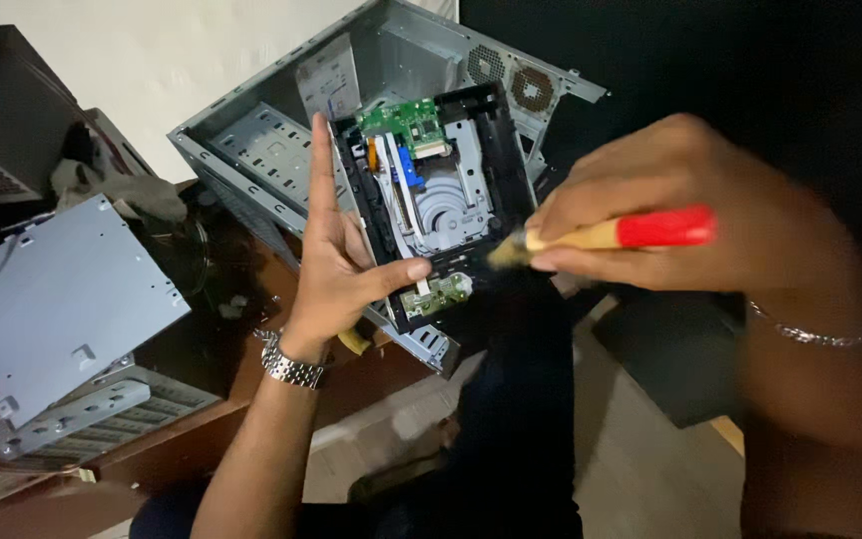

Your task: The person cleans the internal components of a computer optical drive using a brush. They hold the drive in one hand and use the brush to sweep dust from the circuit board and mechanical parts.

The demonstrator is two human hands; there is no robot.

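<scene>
Single head-worn view, steeply downward, close above the opened drive (436, 205).

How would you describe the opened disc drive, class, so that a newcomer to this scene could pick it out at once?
Start at the big grey computer case lying open on the desk. In front of it the left hand holds up the opened disc drive, with the brush in the right hand at its edge. Unlike the closed grey metal boxes to the left, its black frame shows green circuit boards and a round silver hub.
</scene>
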